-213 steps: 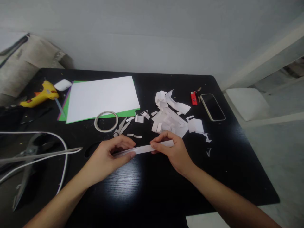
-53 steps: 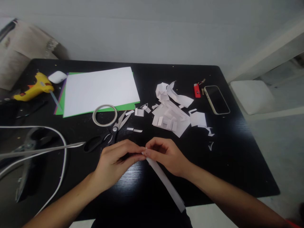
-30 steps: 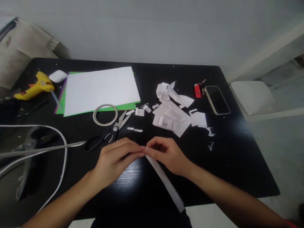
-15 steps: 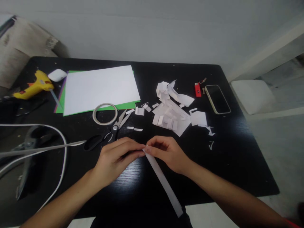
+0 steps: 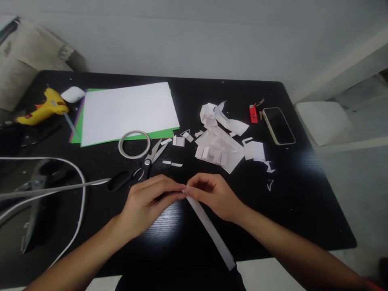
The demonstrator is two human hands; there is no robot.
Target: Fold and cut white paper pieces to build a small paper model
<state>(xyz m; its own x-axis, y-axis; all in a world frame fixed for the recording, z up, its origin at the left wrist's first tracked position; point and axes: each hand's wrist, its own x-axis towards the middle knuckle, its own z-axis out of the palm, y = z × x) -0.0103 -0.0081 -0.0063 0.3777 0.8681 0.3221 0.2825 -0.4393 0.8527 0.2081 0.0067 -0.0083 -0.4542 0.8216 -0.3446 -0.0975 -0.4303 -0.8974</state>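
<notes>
A long narrow white paper strip (image 5: 209,228) slants down from my fingertips toward the table's front edge. My left hand (image 5: 153,200) pinches its upper end between thumb and fingers. Close against it, my right hand (image 5: 212,196) pinches the same end, with the thumb on the paper. Just beyond my left hand lie open scissors (image 5: 147,162) with black handles, beside a roll of tape (image 5: 120,147). Past my right hand sits a heap of cut and folded white paper scraps (image 5: 224,147). The fingertips partly cover the strip's top end.
White sheets (image 5: 127,109) lie over green sheets (image 5: 165,134) at the back left. A yellow glue gun (image 5: 45,109) and a white case (image 5: 72,95) are left of them. A red lighter (image 5: 253,114) and a phone (image 5: 279,126) lie at right. A white cable (image 5: 82,202) loops across the left side.
The lower end of the paper strip has shifted slightly upward and to the right. Both hands keep their pinch at the top in nearly the same place.
</notes>
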